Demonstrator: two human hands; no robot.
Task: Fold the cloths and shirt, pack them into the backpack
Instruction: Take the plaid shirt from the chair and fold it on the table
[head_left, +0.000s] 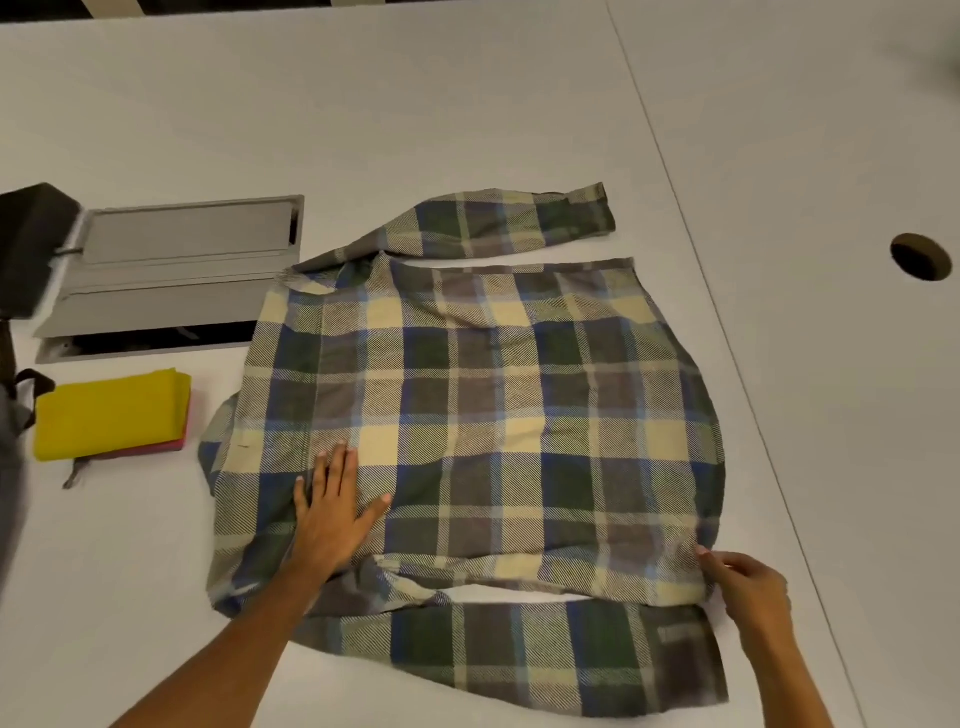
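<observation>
Our folded cloths (111, 413) sit stacked at left; the shirt (483, 415) lies unfolded, left hand (332, 512) flat with fingers straight, right hand (748, 582) pinching its edge.

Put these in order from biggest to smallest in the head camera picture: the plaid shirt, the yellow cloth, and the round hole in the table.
1. Plaid shirt, by far the biggest.
2. Yellow cloth, folded, much smaller.
3. Round hole, smallest, though it lies farther from the camera, which shrinks it somewhat.
</observation>
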